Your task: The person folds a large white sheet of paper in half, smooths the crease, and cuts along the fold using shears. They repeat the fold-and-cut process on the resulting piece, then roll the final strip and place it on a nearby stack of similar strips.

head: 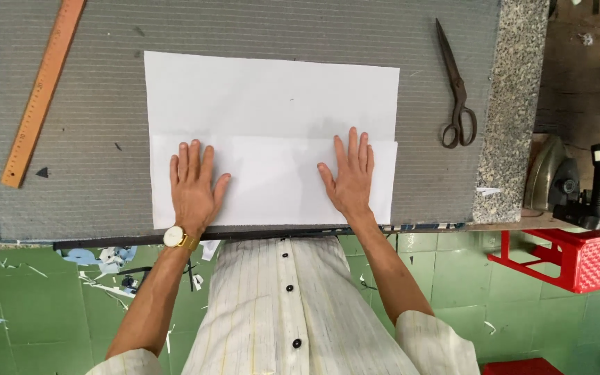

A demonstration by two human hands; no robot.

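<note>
A large white sheet (272, 135) lies flat in the middle of the grey striped surface (92, 139); its near part is folded up over the rest, and the edge of this fold runs across the sheet about halfway; both hands rest on the folded part, palms down and fingers spread, holding nothing; the left hand (193, 186) presses near the left end of the sheet, with a watch (174, 237) on its wrist; the right hand (348, 176) presses near the right end of the sheet; the two hands are well apart from each other. Left of the sheet an orange ruler (42, 94) lies slanted on the surface, apart from the paper; right of the sheet dark scissors (457, 90) lie closed, close to the speckled stone edge (515, 104); further right of the sheet, past that edge, an iron (551, 177) stands above a red plastic stool (578, 253); below the sheet the green tiled floor (29, 305) carries small scraps.
</note>
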